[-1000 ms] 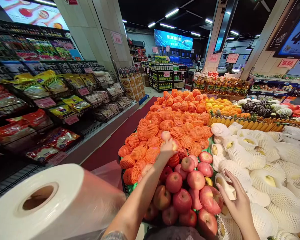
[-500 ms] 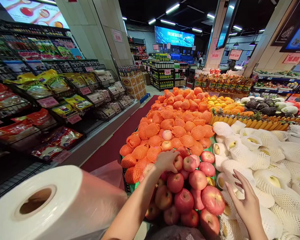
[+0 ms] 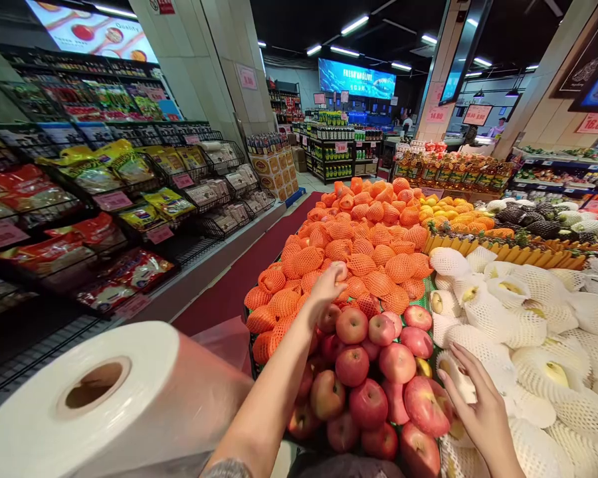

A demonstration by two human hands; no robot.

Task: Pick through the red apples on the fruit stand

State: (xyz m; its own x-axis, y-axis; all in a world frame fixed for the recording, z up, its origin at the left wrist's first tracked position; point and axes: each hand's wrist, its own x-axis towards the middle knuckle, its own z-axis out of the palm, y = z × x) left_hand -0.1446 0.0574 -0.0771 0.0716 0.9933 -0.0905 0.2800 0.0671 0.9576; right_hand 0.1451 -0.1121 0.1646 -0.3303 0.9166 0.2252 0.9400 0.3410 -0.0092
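Seeing apples (image 3: 368, 403), orange-netted fruit (image 3: 363, 245) in green-lined bin (image 3: 428, 291), centre; can't make out grip of left hand (image 3: 329, 289); holding right hand (image 3: 482, 406) wide by foam-netted fruit (image 3: 533, 358), lower right

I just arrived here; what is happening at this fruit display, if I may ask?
A person's left hand reaches to a bare apple by the orange-netted fruit; its grip is partly hidden. The right hand, fingers spread with nothing visibly held, is over the near edge of the white foam-netted fruit. Unwrapped red apples lie piled between the two arms, and a large roll of clear plastic is at the left.
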